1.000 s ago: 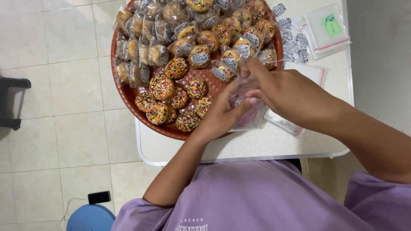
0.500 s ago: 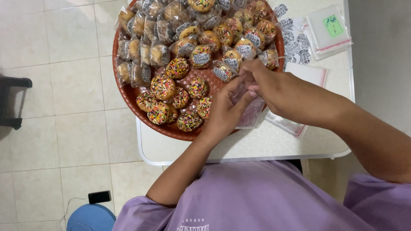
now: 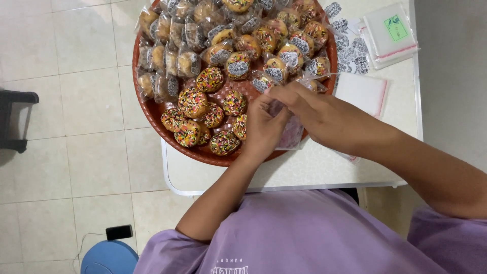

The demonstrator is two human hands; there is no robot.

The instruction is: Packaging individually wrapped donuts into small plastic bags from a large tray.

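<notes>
Round tray (image 3: 152,109): reddish-brown, woven lattice pattern showing at its middle. Bare cookies (image 3: 203,114) on the tray's near side: golden-brown, dark topping speckled with orange, yellow, red and green sprinkles. Wrapped cookies (image 3: 238,63) on its far side: clear film, grey-and-white patterned labels. Bag (image 3: 290,133) in my left hand (image 3: 264,129) and right hand (image 3: 314,114): clear, pinkish tint. Table (image 3: 304,172) under the tray: white. Right of the tray, clear bag stack (image 3: 390,33): green sticker, red strip. My shirt (image 3: 294,238): lilac.

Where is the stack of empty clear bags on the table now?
In the head view, the stack of clear bags lies at the table's far right corner, right of the round red tray and beyond the right hand.
</notes>
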